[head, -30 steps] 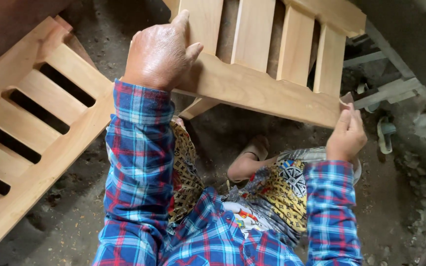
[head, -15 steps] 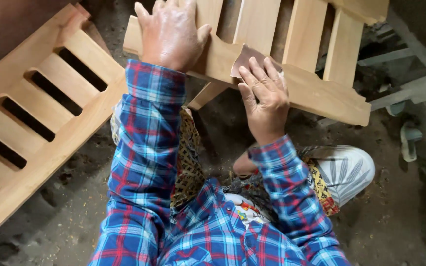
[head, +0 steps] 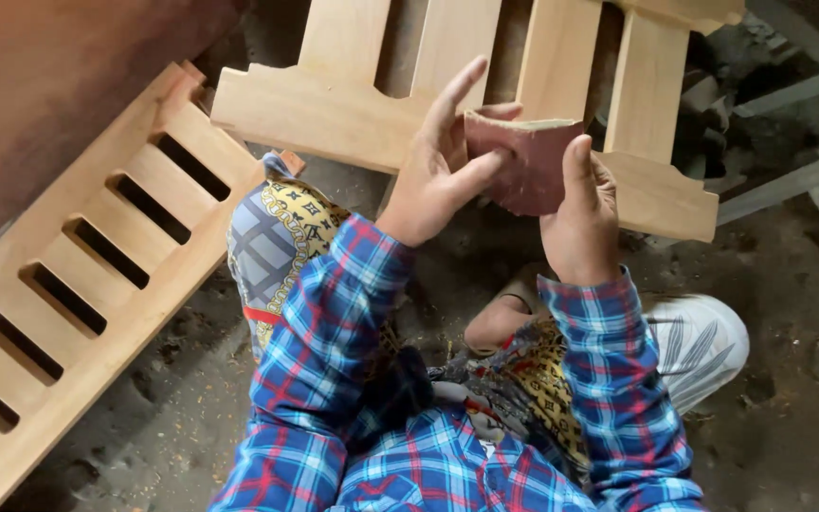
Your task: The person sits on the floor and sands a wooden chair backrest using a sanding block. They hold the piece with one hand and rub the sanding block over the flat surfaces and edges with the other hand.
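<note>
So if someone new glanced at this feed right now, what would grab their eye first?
Probably the reddish-brown sheet of sandpaper held up at centre frame, pinched between the left hand and the right hand, both in blue-and-red plaid sleeves. Right behind it lies a pale slatted wooden frame across the top. A second slatted panel lies diagonally along the left, on the dusty floor.

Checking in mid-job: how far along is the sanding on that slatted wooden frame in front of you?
Done: the slatted frame looks pale and smooth on its visible rail. In hand: both the left hand and the right hand hold a reddish-brown sandpaper sheet off the wood, seemingly folding it. Left: a second slatted panel lies beside on the dusty floor; whether it is sanded I cannot tell.
</note>
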